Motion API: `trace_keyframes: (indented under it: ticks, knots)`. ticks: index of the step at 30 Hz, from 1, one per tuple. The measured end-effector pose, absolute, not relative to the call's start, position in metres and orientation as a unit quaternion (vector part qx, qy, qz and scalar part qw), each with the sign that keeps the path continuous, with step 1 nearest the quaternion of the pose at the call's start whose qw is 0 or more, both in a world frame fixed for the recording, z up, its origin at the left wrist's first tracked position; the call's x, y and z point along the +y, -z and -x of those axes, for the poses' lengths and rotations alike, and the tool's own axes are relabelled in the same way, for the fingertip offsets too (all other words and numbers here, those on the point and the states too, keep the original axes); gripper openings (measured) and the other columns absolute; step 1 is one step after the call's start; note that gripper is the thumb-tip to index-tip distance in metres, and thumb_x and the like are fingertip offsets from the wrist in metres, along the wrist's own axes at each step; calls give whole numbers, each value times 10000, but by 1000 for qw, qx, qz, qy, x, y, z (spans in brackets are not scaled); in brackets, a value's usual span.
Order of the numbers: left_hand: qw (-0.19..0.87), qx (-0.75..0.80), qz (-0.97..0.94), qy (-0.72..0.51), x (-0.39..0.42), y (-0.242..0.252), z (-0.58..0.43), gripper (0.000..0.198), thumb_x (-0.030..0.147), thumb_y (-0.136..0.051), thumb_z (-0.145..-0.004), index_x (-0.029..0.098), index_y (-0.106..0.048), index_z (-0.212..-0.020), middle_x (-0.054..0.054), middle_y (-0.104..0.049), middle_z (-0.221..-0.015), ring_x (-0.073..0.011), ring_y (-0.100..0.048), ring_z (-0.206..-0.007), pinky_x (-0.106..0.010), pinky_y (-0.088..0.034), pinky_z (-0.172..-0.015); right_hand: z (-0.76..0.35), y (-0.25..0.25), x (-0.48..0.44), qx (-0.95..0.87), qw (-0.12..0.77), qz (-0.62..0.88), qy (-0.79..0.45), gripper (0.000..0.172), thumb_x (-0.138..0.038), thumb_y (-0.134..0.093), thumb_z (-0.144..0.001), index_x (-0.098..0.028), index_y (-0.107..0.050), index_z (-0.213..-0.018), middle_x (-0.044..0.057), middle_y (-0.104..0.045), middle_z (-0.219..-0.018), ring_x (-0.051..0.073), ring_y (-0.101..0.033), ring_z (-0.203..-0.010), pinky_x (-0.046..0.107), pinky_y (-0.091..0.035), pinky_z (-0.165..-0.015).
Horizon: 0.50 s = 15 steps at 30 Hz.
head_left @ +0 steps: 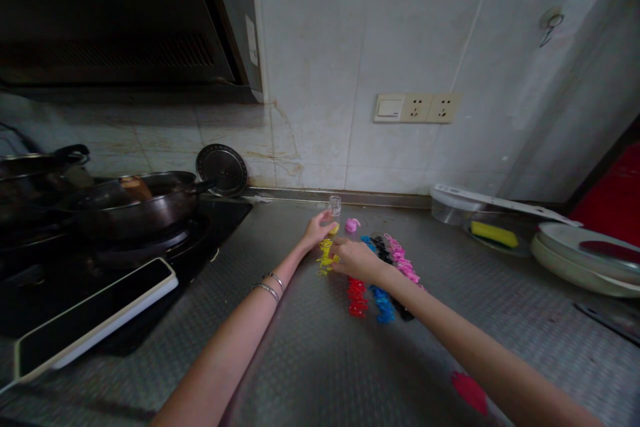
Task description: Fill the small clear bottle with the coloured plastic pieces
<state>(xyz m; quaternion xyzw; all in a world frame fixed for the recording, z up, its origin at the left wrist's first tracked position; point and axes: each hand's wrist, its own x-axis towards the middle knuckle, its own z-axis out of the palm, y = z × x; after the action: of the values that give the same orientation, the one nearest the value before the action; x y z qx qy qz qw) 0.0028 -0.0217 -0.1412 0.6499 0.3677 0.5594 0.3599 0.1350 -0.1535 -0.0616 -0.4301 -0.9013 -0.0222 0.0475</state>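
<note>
My left hand [316, 229] reaches forward over the steel counter, fingers closed round the base of a small clear glass cup [335, 205] near the wall. My right hand [355, 259] rests beside it, fingers pinched on a row of small yellow clips [326, 257]. Rows of small clips lie side by side just right of it: red [357, 297], blue [383, 303], black [386, 252] and pink [403, 260]. One pink clip [352, 225] sits alone next to the cup.
A dark stove with a frying pan [135, 203] and a round lid [222, 170] fills the left. A phone [90, 315] lies on the stove's front edge. At the right stand stacked plates [580, 260], a yellow sponge [494, 234] and a clear tub [450, 208].
</note>
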Motion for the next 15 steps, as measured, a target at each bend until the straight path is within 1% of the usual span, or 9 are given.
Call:
trace_keyframes:
  ticks: [7,9,12,15]
  knots:
    - [355,360,-658,-558,-23,140,-3,479,192,-653,-633,115,-536,-1091,-118,-595,-1062,-191,-564,-939,-370,-416,-878,-141,44,-141,-892,72,447,-2,232,-293,-475,-771,-185,-619,-917,67,-637,-900,166,-583,-810,217,-401,-659]
    - [356,361,-653,-562,-26,137,-4,470,178,-653,-626,112,-545,-1079,-118,-602,-1047,-191,-569,-924,-372,-417,-874,-143,39,-135,-891,94,444,-19,231,-300,-488,-765,-182,-628,-906,61,-645,-875,153,-583,-782,209,-396,-652]
    - [363,358,-654,-558,-31,131,-4,454,153,-648,-619,108,-555,-1061,-109,-611,-1029,-193,-572,-917,-367,-417,-873,-145,30,-123,-894,146,418,-64,209,-264,-511,-743,-166,-643,-873,49,-657,-808,134,-580,-726,201,-398,-650]
    - [364,355,-664,-548,-33,128,-3,443,122,-639,-613,126,-563,-1050,-91,-612,-1035,-191,-559,-950,-361,-404,-894,-148,17,-108,-894,197,389,-102,198,-233,-509,-730,-136,-651,-828,46,-659,-754,119,-574,-672,194,-406,-625]
